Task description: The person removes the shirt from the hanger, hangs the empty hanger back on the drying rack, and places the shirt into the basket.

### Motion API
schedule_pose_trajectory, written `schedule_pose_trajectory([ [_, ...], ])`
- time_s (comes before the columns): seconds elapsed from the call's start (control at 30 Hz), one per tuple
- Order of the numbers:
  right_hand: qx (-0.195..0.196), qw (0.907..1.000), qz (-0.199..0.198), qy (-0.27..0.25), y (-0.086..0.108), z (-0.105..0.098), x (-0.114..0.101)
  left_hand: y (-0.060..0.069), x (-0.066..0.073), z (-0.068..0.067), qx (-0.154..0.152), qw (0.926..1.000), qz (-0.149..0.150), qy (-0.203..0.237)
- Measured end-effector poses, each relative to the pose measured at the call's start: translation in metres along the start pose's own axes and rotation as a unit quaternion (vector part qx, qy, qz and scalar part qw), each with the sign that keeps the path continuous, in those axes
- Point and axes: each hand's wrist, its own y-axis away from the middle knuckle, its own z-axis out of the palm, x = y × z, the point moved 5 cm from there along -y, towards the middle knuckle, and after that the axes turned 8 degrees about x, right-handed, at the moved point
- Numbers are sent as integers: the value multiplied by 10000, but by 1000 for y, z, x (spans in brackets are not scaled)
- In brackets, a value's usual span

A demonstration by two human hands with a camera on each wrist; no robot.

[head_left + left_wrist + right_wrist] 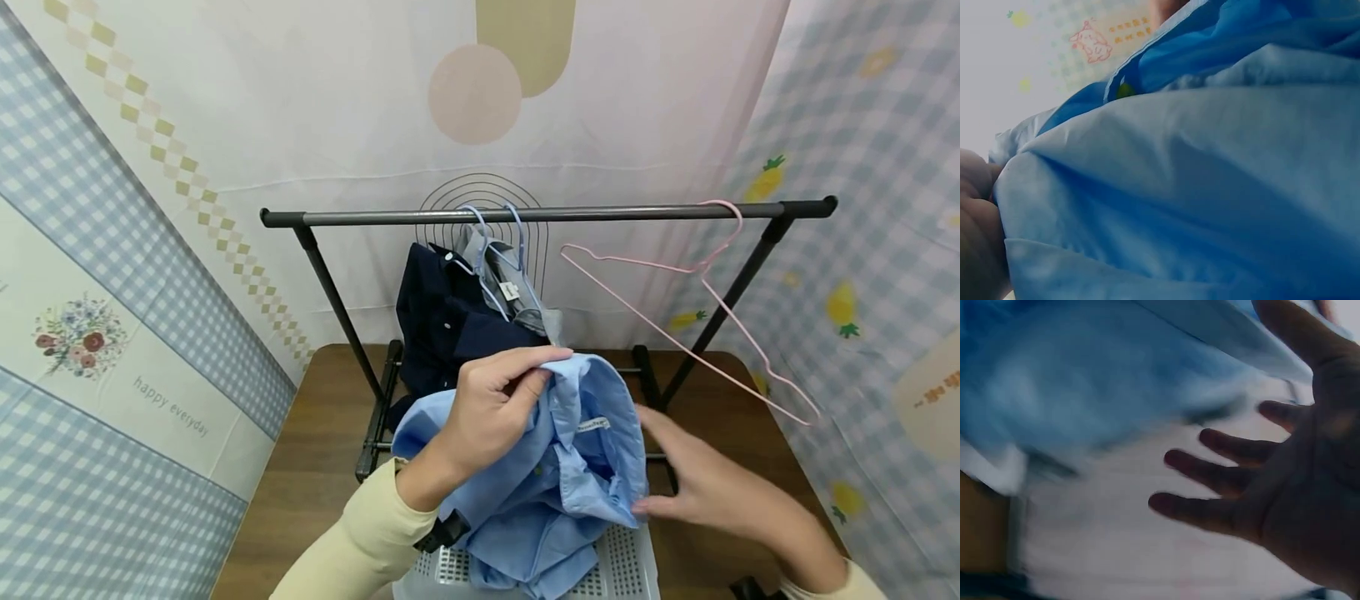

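Observation:
A light blue shirt (510, 475) with a collar and a white neck label hangs bunched over a grey basket (637, 558). My left hand (487, 408) pinches its collar edge between thumb and fingers; the same cloth (1179, 187) fills the left wrist view. My right hand (712, 479) is at the right side of the collar, its thumb near the cloth. In the right wrist view that hand (1297, 475) has its fingers spread and holds nothing. A pink hanger (705, 271) hangs from the black rail (622, 213) at the right.
A navy shirt (431, 317) and a grey garment (498, 279) hang on blue hangers (517, 237) behind the light blue shirt. The rack's legs stand on a brown wooden table (300, 467). Patterned cloth (135, 358) walls in the sides and back.

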Motion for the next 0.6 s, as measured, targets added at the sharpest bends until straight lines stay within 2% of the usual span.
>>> schedule_pose_trajectory([
  [0.1, -186, 9975, 62, -685, -2, 32, 11, 8, -5, 6, 80, 9998, -71, 164],
  [0.23, -249, 9952, -38, -943, -2, 62, 18, 21, -15, 15, 44, 9998, -191, 106],
  [0.4, 39, 9982, -553, -226, 2, 74, 18, 37, -24, 18, -158, 9991, -251, -312],
  [0.53, 269, 9965, -774, 165, 7, 75, 21, 51, -28, 12, -322, 9969, -96, -718],
  [0.6, 290, 9960, -811, 243, 11, 76, 24, 60, -30, 8, -526, 9925, 41, -1103],
])
